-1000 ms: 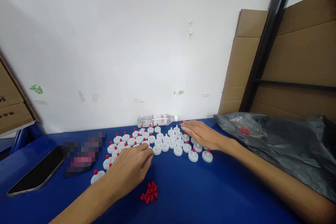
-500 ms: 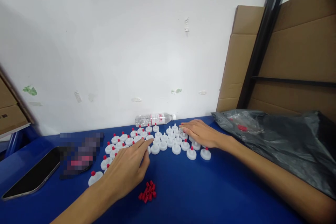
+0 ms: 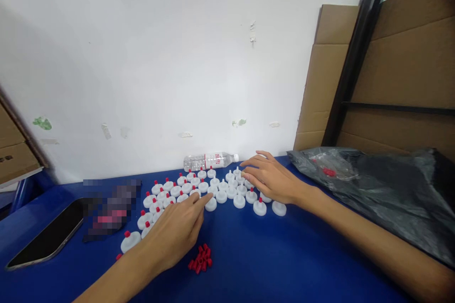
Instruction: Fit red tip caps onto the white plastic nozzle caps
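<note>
Many round white nozzle caps (image 3: 239, 200) stand on the blue table, some with a bare spout. Others, mostly at the left, carry a small red tip (image 3: 127, 234). My left hand (image 3: 177, 227) is over the left group, index finger stretched to a white cap (image 3: 211, 204) near the middle; its lower fingers are partly hidden. Over the right end of the group, my right hand (image 3: 272, 180) has its fingers spread and appears to hold nothing. It covers some caps there. A small heap of loose red tips (image 3: 201, 259) lies in front of the caps.
A clear plastic bottle (image 3: 209, 161) lies along the white wall behind the caps. At the left are a phone (image 3: 46, 236) and a blurred dark packet (image 3: 113, 213). A grey plastic bag (image 3: 373, 189) covers the right side, near cardboard (image 3: 323, 71) and a black post (image 3: 350, 52).
My right hand's fingers have lifted and spread apart above the caps. My left index finger has shifted slightly right and stretched toward a middle cap.
</note>
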